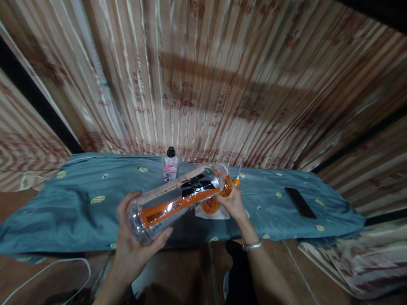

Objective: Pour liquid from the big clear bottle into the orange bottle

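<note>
My left hand (135,237) is wrapped round the base of a large clear plastic bottle (178,199) with an orange and black label. That bottle lies tilted in the air, its mouth pointing right and up a little. Around the neck of an orange bottle (210,206) my right hand (233,201) is closed, just under the clear bottle's mouth. Whether the two mouths touch, I cannot tell. A white cloth or paper (203,215) lies beneath the orange bottle. Just beyond my right hand is an orange cap with a thin tube (237,181).
A small clear bottle with a black cap and pink label (171,167) stands at the back. A black phone (300,202) lies to the right on the blue-green patterned cloth (85,216). Striped curtains (197,84) hang behind; a white cable (63,260) is low left.
</note>
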Demonstrator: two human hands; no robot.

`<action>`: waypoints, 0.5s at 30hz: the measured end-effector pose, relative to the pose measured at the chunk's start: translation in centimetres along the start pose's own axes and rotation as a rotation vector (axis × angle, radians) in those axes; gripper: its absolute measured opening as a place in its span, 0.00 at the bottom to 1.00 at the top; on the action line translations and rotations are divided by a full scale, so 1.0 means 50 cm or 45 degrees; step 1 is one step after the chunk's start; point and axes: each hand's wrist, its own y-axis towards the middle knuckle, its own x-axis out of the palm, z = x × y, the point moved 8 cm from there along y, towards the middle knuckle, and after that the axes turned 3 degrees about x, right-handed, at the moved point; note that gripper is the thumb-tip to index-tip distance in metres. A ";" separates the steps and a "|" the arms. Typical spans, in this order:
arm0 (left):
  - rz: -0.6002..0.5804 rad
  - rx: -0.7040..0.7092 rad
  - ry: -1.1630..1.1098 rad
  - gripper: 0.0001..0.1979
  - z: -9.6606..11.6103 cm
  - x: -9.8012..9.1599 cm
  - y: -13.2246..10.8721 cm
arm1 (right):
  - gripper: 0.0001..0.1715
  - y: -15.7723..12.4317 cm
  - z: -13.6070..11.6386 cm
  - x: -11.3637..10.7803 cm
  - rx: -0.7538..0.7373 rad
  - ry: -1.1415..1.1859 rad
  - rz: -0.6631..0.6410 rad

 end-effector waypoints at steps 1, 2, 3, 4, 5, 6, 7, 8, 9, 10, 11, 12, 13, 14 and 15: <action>0.004 -0.001 0.004 0.49 0.001 0.000 0.000 | 0.37 0.000 0.000 0.001 0.002 0.007 -0.002; 0.007 -0.001 0.004 0.49 0.001 0.000 0.000 | 0.37 0.001 0.000 0.001 0.001 0.017 -0.004; 0.009 -0.003 0.000 0.49 0.002 0.000 0.000 | 0.37 0.001 -0.001 0.002 -0.003 0.024 -0.006; 0.010 -0.005 -0.007 0.48 0.003 0.000 0.000 | 0.37 0.001 -0.001 0.003 -0.006 0.028 -0.008; 0.008 -0.009 -0.016 0.49 0.004 0.001 0.000 | 0.37 0.001 -0.002 0.004 -0.008 0.029 -0.008; 0.007 -0.014 -0.023 0.49 0.004 0.002 0.000 | 0.37 0.001 -0.002 0.004 -0.009 0.026 -0.007; 0.004 -0.018 -0.028 0.49 0.005 0.003 0.000 | 0.37 0.001 -0.002 0.004 -0.010 0.019 -0.007; 0.002 -0.021 -0.029 0.49 0.005 0.003 0.000 | 0.37 0.001 -0.003 0.004 -0.013 0.011 -0.009; 0.003 -0.023 -0.028 0.49 0.006 0.003 0.000 | 0.37 0.000 -0.003 0.004 -0.018 0.004 -0.012; 0.004 -0.024 -0.028 0.49 0.006 0.002 0.000 | 0.37 0.000 -0.004 0.004 -0.024 0.001 -0.011; 0.005 -0.027 -0.029 0.49 0.007 0.002 0.000 | 0.36 0.000 -0.004 0.003 -0.029 0.002 -0.007; 0.005 -0.028 -0.031 0.49 0.007 0.002 0.000 | 0.36 0.000 -0.004 0.002 -0.032 0.005 -0.002; 0.003 -0.029 -0.032 0.49 0.007 0.002 0.000 | 0.36 0.000 -0.002 0.001 -0.029 0.012 0.006; 0.001 -0.029 -0.031 0.49 0.007 0.002 0.000 | 0.36 0.000 -0.001 0.001 -0.025 0.020 0.013; -0.002 -0.028 -0.030 0.49 0.007 0.002 0.000 | 0.37 0.000 0.001 0.000 -0.020 0.028 0.018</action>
